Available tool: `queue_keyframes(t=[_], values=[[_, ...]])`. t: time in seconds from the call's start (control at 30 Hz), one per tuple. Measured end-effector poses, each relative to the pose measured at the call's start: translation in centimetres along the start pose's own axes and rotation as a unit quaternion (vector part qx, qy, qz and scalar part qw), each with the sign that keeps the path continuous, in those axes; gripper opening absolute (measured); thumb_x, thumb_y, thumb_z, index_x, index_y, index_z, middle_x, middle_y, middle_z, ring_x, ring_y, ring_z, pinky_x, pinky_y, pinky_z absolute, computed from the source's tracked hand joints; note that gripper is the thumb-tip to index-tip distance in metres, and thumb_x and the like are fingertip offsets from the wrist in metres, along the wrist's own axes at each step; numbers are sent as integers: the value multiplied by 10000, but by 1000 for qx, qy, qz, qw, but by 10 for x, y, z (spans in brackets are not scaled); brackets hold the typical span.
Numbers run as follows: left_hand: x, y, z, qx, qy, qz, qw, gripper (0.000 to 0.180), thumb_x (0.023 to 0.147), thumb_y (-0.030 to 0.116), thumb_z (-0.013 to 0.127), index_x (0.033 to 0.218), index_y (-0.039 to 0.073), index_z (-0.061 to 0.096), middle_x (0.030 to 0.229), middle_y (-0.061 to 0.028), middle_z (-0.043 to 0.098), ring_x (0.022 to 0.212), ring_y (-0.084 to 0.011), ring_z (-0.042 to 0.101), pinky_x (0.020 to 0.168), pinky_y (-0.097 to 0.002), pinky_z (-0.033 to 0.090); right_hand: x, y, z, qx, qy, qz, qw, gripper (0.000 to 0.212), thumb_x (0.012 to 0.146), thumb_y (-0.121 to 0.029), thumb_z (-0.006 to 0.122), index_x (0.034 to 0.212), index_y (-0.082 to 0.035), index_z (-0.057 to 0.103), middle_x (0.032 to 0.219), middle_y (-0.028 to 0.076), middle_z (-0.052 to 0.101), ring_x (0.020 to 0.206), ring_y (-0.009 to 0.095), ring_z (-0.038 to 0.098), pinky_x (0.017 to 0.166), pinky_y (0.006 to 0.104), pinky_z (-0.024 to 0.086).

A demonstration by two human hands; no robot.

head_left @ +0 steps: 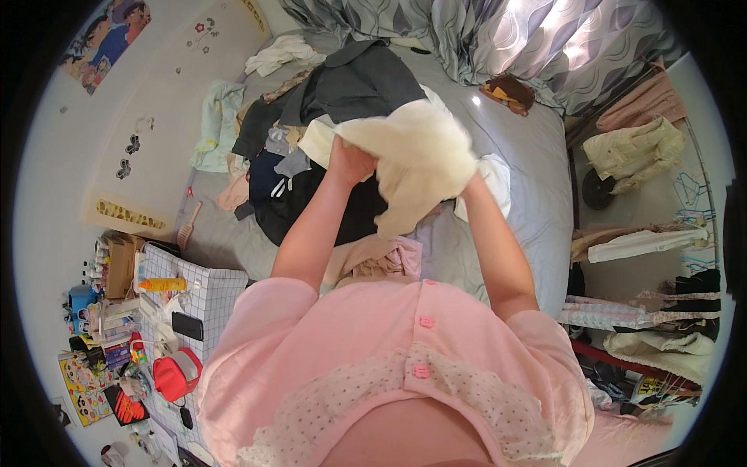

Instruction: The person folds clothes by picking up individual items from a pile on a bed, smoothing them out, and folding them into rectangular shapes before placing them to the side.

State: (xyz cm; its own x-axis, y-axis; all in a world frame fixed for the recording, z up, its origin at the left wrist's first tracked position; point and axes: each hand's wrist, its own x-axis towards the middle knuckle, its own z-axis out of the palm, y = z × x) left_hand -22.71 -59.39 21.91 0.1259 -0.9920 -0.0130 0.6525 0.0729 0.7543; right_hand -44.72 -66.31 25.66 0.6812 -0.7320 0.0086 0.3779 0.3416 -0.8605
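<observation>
A cream-coloured garment (424,159), blurred by motion, is stretched between my hands above the bed. My left hand (354,162) is closed on its left side. At its right edge my right hand (470,185) grips it, with most of the fingers hidden behind the cloth. Below and beyond lies a heap of clothes, with a dark grey garment (354,82) on top and a black garment (292,204) nearer me. White cloth (496,183) shows beside my right hand. Beige and pink clothing (389,261) lies close to my body.
The heap rests on a grey bed sheet (537,171). A pale green garment (218,124) lies left of it, and a brown bag (507,95) sits near the curtain (459,31). A cluttered table (226,284) is at left; hanging clothes (646,245) line the right.
</observation>
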Motion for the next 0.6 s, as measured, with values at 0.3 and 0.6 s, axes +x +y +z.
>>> queue_keyframes(t=[0.3, 0.6], values=[[-7, 34, 44, 100, 200, -32, 974, 233, 778, 115, 484, 983, 13, 526, 964, -89, 561, 786, -212, 572, 624, -364, 481, 5, 86, -39, -392, -231, 169, 874, 556, 716, -71, 571, 1234, -87, 369, 1212, 89, 434, 1076, 210, 436, 889, 325, 364], [-46, -25, 32, 525, -90, 25, 846, 429, 731, 94, 535, 1151, 41, 463, 1104, -68, 521, 1024, -184, 486, 855, -298, 381, 80, 91, -5, 45, 35, 359, 932, 441, 773, -273, 533, 1117, -18, 429, 1014, 128, 524, 924, 265, 515, 774, 416, 430]])
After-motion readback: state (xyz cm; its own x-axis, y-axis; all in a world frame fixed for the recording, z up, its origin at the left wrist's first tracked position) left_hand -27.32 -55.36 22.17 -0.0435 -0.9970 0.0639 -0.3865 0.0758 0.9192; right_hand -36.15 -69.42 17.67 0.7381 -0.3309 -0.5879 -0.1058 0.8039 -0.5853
